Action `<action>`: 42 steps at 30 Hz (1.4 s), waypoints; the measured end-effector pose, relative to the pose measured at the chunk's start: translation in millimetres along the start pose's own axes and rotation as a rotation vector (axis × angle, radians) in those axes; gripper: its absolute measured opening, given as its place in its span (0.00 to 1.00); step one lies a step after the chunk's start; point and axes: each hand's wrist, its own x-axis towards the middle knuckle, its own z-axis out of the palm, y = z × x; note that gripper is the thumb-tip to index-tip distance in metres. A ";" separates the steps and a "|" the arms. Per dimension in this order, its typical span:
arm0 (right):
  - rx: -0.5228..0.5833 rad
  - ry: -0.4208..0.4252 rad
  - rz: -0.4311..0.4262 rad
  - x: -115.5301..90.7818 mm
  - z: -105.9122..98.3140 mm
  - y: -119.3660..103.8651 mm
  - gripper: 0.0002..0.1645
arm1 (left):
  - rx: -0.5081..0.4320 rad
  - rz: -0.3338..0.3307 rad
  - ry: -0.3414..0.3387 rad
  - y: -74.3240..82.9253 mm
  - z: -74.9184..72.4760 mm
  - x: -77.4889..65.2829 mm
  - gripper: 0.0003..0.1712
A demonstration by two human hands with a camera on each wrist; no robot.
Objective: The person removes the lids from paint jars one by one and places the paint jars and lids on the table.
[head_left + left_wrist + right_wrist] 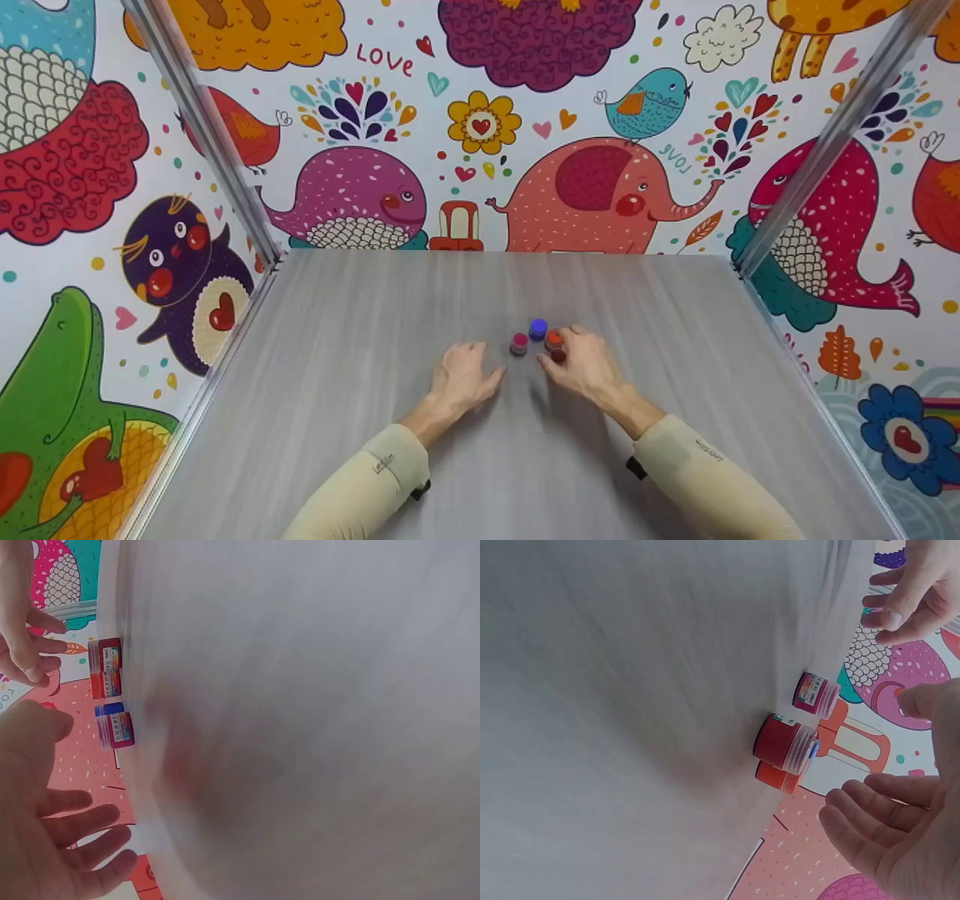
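Four small paint jars with clear screw lids stand in a tight cluster on the grey table. The magenta jar [519,344] is on the left, the blue jar [538,328] at the back, the orange jar [554,340] on the right. Nearest me is the dark red jar [776,741], partly covered by my right hand in the head view. That right hand [589,364] is beside the orange and dark red jars, fingers loosely bent, thumb apart, gripping nothing. My left hand [461,379] hovers left of the magenta jar, fingers spread and holding nothing.
The grey table [337,375] spreads around the jars on all sides. Behind it stands a wall [472,180] printed with cartoon animals. Metal posts [217,150] rise at both back corners, and metal rails run along the table's side edges.
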 end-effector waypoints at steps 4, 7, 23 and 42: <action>0.035 0.003 0.015 0.1 0.7 -2.1 0.24 | -0.021 0.012 0.012 -0.5 2.2 -0.2 0.28; 0.058 0.010 0.018 0.6 0.9 -3.1 0.20 | -0.046 0.000 0.003 -0.7 3.2 0.6 0.27; 0.101 0.034 0.002 3.3 1.3 -4.9 0.13 | -0.149 -0.033 0.025 -5.5 16.5 2.7 0.20; 0.103 0.062 -0.049 8.1 4.6 -1.5 0.15 | -0.213 0.013 0.119 -9.0 32.5 12.3 0.18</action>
